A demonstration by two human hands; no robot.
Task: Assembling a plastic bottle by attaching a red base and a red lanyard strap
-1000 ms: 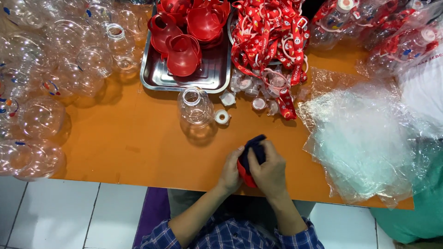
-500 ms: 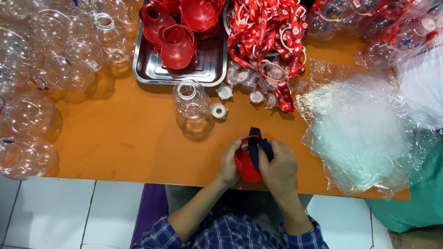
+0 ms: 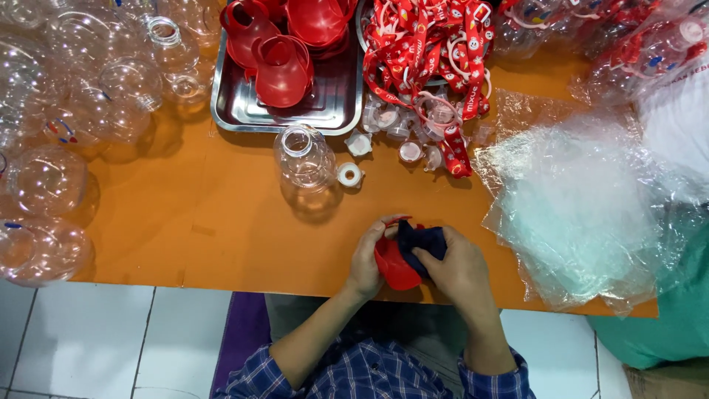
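While the orange table takes up most of the view, w/ white floor tiles showing below its near edge, the biggest heap on it is the pile of clear round plastic bottles at the far left, running from the top corner down to the near edge. Opposite, on the right, lies a crumpled sheet of clear plastic bags, hanging partly over the table's edge, & above it in the top right corner more clear bottles w/ red parts inside bags. At top centre sits a steel tray holding several red plastic lids w/ handles, stacked loosely. Just right of the tray is a tangle of red printed straps, & at its near side a cluster of small clear caps. One clear bottle stands upright alone, just in front of the tray, w/ a small white ring cap touching or nearly touching its right side. Near the front edge, centre, the person in a blue plaid shirt works: left hand is curled round a red lid, gripping it from the left, & right hand is closed on a dark blue cloth, pressing it against the lid's top. Both hands touch, held just above the table.
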